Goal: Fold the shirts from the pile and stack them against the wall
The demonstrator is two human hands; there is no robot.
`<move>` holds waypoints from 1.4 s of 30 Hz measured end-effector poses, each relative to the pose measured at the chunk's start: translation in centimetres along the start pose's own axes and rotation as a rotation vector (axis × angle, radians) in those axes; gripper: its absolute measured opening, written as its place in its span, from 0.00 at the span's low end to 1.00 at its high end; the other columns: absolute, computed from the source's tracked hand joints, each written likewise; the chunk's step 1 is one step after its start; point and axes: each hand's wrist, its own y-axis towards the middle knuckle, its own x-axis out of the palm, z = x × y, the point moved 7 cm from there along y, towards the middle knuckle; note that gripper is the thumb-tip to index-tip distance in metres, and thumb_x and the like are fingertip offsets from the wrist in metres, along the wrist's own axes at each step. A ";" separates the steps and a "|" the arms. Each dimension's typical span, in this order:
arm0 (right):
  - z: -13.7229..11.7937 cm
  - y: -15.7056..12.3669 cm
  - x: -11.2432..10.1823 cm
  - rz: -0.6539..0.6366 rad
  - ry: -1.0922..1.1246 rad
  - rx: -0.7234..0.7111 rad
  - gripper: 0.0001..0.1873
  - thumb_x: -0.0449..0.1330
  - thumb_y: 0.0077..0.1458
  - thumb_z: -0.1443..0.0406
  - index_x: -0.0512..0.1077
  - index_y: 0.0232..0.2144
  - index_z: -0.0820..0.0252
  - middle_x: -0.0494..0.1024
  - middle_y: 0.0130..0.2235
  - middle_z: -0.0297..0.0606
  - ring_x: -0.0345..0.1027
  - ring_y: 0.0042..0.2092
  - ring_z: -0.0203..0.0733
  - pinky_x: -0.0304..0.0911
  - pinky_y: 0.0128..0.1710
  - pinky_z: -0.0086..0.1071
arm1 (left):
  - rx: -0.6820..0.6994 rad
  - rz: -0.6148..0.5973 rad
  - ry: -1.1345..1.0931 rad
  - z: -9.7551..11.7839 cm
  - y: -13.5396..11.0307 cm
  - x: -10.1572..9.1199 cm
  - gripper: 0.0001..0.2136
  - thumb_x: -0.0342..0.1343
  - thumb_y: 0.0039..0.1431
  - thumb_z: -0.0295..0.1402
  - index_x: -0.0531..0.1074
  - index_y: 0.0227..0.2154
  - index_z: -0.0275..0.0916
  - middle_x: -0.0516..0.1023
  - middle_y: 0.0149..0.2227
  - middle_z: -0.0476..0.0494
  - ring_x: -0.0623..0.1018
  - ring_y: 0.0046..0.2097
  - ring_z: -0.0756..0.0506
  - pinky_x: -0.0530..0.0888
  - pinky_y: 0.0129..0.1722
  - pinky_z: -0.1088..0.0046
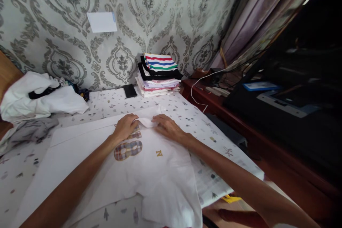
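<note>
Nearest: white T-shirt (160,181) spread face up on patterned sheet (32,171), lower end draped over front edge. Plaid "8" patch (128,149) and small yellow "N" (159,153) showed on chest. Both forearms stretched across it. Left hand (125,126) rested at neck end, fingers curled and gripping a small raised fold of cloth. Right hand (169,127) lay just beside, flat and unclenched, fingertips pressed on same fold. Judged light, soft, limp cotton: not fragile, quick to wrinkle and slide on sheet. Best taken at collar or shoulder seams, two-handed. Farther left: heap of white and grey clothes (40,101). By wall: black phone (130,91), then folded stack of clothes (159,76), striped piece on top. White cable (199,92) trailed off right.
</note>
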 end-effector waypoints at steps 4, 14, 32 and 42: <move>-2.1 0.2 1.0 -0.082 -0.121 0.047 0.33 0.64 0.57 0.53 0.63 0.60 0.59 0.70 0.59 0.49 0.63 0.58 0.55 0.60 0.57 0.49 | -0.046 -0.004 0.047 0.0 0.2 -0.1 0.15 0.45 0.68 0.38 0.74 0.31 0.40 0.78 0.37 0.43 0.76 0.42 0.41 0.67 0.39 0.68; -0.7 1.9 0.8 0.032 -0.227 0.257 0.20 0.53 0.52 0.76 0.73 0.45 0.57 0.77 0.50 0.43 0.69 0.52 0.47 0.68 0.46 0.37 | 0.039 0.004 -0.035 -0.2 -0.2 0.1 0.14 0.46 0.68 0.41 0.74 0.35 0.41 0.77 0.38 0.43 0.75 0.44 0.42 0.69 0.43 0.67; 0.5 0.6 0.6 0.092 0.309 0.110 0.14 0.56 0.60 0.59 0.78 0.43 0.53 0.81 0.47 0.41 0.75 0.49 0.51 0.70 0.52 0.46 | -0.389 -0.093 0.654 -17.1 -17.0 -13.8 0.17 0.40 0.62 0.29 0.75 0.41 0.38 0.78 0.46 0.35 0.76 0.50 0.36 0.71 0.47 0.59; -0.4 -0.3 -0.2 0.062 0.278 0.099 0.18 0.53 0.64 0.52 0.77 0.44 0.53 0.81 0.47 0.42 0.76 0.48 0.50 0.71 0.51 0.44 | -0.444 -0.061 0.644 -15.7 -17.9 -14.7 0.19 0.38 0.63 0.31 0.76 0.41 0.40 0.79 0.45 0.37 0.77 0.48 0.36 0.72 0.46 0.58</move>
